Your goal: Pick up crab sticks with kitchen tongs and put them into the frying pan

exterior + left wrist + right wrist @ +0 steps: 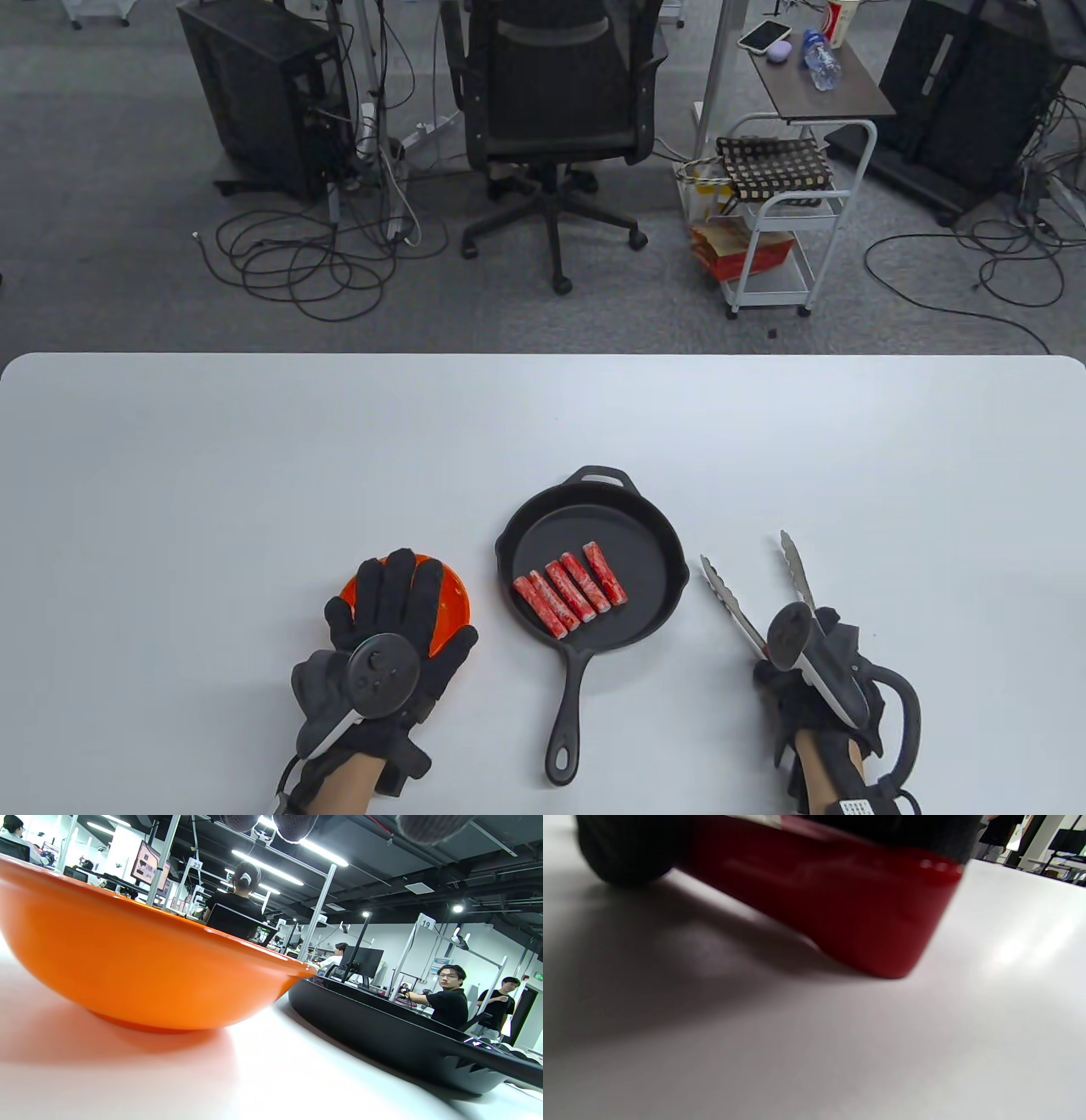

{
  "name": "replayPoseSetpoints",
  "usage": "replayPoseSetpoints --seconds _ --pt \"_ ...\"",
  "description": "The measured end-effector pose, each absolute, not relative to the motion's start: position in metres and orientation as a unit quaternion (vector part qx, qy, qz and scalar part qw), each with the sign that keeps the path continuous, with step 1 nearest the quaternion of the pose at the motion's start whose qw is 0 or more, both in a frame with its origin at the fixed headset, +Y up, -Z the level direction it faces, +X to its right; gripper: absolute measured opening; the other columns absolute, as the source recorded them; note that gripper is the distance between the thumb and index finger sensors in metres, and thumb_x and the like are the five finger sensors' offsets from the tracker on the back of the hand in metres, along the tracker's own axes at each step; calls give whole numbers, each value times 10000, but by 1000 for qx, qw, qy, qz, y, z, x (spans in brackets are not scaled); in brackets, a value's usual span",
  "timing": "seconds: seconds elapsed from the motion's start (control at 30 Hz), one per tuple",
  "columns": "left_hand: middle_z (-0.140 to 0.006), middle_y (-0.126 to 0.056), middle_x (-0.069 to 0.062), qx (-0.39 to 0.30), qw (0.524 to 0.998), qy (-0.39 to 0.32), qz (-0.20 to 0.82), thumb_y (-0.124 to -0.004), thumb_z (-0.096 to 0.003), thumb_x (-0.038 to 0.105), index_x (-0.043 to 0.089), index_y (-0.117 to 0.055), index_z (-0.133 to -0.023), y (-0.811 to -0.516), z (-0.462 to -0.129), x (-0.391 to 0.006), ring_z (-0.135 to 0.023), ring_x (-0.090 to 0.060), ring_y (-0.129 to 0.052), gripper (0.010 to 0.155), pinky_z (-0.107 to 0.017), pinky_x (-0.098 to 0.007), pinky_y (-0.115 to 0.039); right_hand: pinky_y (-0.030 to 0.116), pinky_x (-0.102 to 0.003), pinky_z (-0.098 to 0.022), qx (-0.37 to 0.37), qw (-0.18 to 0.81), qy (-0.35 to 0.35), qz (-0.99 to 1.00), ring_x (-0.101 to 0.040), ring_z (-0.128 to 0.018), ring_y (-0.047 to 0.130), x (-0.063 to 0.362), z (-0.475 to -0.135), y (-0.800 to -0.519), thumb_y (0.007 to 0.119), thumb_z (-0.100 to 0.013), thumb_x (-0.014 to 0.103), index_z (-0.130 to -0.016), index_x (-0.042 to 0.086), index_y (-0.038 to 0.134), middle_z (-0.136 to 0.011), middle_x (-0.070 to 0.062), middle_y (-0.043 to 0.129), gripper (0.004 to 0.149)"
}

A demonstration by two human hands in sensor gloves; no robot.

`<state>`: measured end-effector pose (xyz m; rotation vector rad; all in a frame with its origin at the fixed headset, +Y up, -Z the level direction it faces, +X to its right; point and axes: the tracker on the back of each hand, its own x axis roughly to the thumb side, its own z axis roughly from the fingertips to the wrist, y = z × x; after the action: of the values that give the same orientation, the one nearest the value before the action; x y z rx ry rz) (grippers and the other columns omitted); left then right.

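Observation:
Several red-and-white crab sticks (pixel 570 589) lie side by side in the black cast-iron frying pan (pixel 653 594), whose handle points toward me. My left hand (pixel 392 598) lies flat, fingers straight, on the orange bowl (pixel 450 604) left of the pan. In the left wrist view the orange bowl (pixel 140 971) and the frying pan (pixel 382 1035) stand close together. My right hand (pixel 806 671) grips the kitchen tongs (pixel 734 603) right of the pan, with the metal arms spread apart and holding nothing. The tongs' red handle end (pixel 848 908) touches the table under my glove.
The white table (pixel 254 475) stretches wide behind and beside the pan. Beyond its far edge are an office chair (pixel 556 110), a white cart (pixel 780 229) and floor cables. People sit at desks in the left wrist view.

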<state>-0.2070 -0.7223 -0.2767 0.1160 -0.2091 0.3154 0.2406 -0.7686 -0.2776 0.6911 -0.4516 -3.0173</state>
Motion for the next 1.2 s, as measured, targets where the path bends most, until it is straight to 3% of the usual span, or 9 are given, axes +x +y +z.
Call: replayPoseSetpoints --seconds 0.07,0.17,0.37,0.5,0.6,0.87,1.2 --pt "-1279 -305 -121 56 981 -104 156 -577 -551 749 272 -358 -1229 -723 -277 -207 -1146 -500 -293 857 -670 -770 -284 815 -529 -520 219 6 -148 -964 -455 -888 744 241 -278 -768 740 -517 562 -1177 40 307 -1105 -235 586 946" --pt "-1279 -308 -123 56 981 -106 154 -578 -552 749 271 -358 -1230 -722 -277 -205 -1146 -502 -295 858 -671 -770 -283 768 -593 -561 206 -7 -169 -964 -513 -960 654 242 -278 -765 636 -544 618 -1185 29 268 -1151 -261 513 945" --pt "-1277 -315 -127 67 980 -110 152 -580 -550 749 269 -365 -1229 -719 -275 -205 -1144 -506 -309 859 -670 -770 -288 681 -644 -631 137 -38 -32 -989 -541 -1020 533 229 -265 -739 568 -548 634 -1198 99 257 -1186 -252 434 897" --pt "-1277 -312 -127 69 980 -113 151 -578 -550 749 269 -363 -1230 -719 -275 -203 -1146 -502 -292 860 -671 -768 -282 656 -626 -668 18 -41 78 -996 -492 -1041 523 204 -254 -723 587 -564 557 -1181 146 369 -1184 -172 480 773" --pt "-1279 -313 -124 65 980 -119 146 -577 -550 752 271 -364 -1229 -719 -275 -200 -1146 -502 -291 859 -672 -767 -281 628 -626 -686 -51 -17 123 -991 -462 -1055 512 186 -250 -717 580 -567 533 -1160 190 449 -1183 -130 503 698" --pt "-1280 -311 -122 65 980 -123 145 -578 -550 752 272 -366 -1230 -720 -275 -198 -1148 -501 -287 859 -672 -767 -278 533 -674 -707 -77 -33 62 -995 -499 -1081 389 180 -254 -727 527 -551 619 -1194 195 361 -1228 -164 383 788" --pt "-1281 -314 -120 57 980 -125 143 -578 -548 752 274 -370 -1229 -720 -275 -196 -1148 -501 -293 858 -673 -767 -278 541 -679 -700 -76 -35 60 -995 -507 -1075 407 180 -255 -728 528 -556 608 -1190 200 393 -1222 -164 419 766"
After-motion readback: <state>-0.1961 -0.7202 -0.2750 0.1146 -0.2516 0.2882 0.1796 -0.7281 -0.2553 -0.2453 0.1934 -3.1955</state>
